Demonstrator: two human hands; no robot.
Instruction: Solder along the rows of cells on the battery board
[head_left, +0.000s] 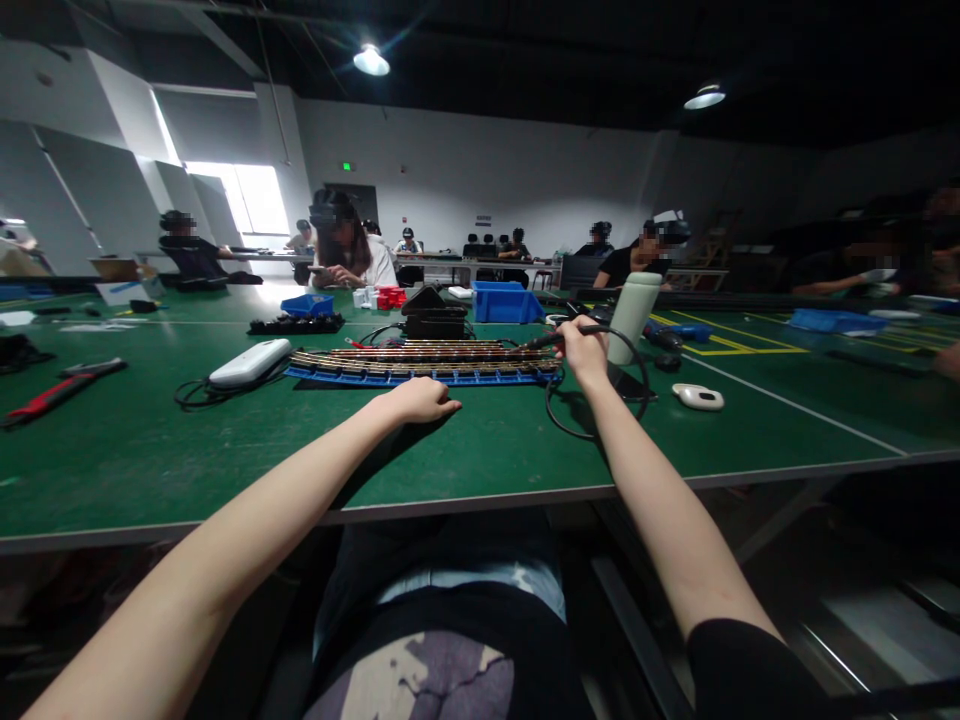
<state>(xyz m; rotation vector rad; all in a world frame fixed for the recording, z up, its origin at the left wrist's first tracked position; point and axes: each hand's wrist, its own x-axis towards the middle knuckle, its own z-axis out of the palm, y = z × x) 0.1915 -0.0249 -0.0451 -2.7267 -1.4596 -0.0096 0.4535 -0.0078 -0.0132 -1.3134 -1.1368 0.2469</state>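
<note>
Black corded tool (541, 341) crosswise inside the person's right grip (585, 350).

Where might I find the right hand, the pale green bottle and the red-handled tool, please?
Right hand (586, 351), head view: its back.
Pale green bottle (634, 316), head view: body.
Red-handled tool (56, 397), head view: handle.
</note>
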